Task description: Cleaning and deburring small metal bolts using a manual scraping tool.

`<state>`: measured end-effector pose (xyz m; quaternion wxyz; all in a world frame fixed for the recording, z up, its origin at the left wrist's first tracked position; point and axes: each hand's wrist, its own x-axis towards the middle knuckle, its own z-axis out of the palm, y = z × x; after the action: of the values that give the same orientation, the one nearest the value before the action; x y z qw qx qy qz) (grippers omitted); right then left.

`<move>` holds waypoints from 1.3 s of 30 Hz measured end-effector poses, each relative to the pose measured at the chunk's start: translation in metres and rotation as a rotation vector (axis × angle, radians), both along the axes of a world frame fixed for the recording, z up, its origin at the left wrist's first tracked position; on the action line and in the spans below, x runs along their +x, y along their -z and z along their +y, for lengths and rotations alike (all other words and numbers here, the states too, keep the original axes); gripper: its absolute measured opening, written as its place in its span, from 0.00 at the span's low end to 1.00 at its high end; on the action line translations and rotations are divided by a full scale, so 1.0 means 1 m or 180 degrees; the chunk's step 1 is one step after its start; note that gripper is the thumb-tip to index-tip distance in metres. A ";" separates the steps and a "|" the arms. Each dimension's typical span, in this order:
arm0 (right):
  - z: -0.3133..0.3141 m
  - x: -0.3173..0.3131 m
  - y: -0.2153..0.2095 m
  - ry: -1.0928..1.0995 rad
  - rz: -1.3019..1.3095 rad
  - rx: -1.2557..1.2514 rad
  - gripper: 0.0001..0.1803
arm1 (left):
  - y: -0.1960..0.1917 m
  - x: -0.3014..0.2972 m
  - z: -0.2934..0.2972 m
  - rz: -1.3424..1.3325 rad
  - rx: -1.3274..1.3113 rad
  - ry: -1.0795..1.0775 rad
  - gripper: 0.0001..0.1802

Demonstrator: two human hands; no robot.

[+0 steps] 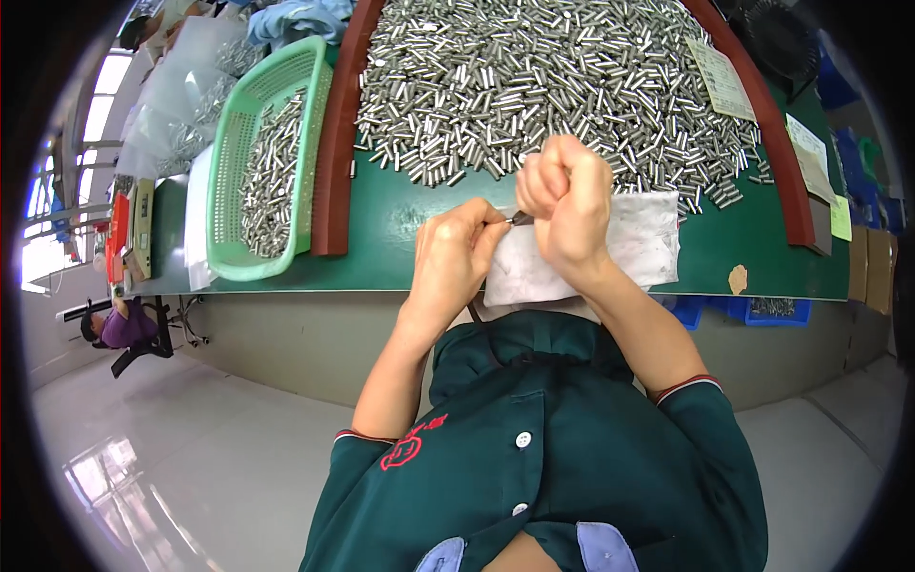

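Observation:
My left hand (452, 250) is in a pinch over the near edge of the green table, thumb and forefinger on a small dark metal piece (518, 218). Just to its right, my right hand (569, 195) is curled into a fist, and the metal piece reaches toward it. What the fist encloses is hidden by its fingers. Beneath the right wrist lies a stained white cloth (640, 243). Beyond both hands spreads a large heap of short, shiny metal cylinders (515, 91).
Red-brown rails (334, 162) flank the heap. Left of it stands a green plastic basket (217, 205) holding more cylinders. Paper sheets (721, 81) lie at the right rail. Blue bins (777, 312) sit under the table's right edge. Another person (129, 324) sits far left.

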<state>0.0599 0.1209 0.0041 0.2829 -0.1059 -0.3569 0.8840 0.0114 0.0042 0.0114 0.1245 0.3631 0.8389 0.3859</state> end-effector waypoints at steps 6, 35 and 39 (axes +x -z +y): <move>0.001 0.001 -0.003 0.0004 0.0050 -0.0161 0.20 | 0.002 -0.013 -0.019 -0.2814 0.1428 -0.0331 0.05; 0.004 -0.001 -0.003 -0.0082 0.0000 -0.0177 0.19 | -0.051 -0.083 -0.064 0.2756 0.0091 -0.1164 0.07; 0.003 -0.001 -0.002 -0.0096 0.0001 -0.0157 0.20 | -0.012 -0.065 -0.025 0.2021 0.0188 -0.0366 0.04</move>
<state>0.0588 0.1241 0.0061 0.2669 -0.1074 -0.3365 0.8967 -0.0532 -0.0203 0.0233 -0.1759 0.4208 0.8434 0.2839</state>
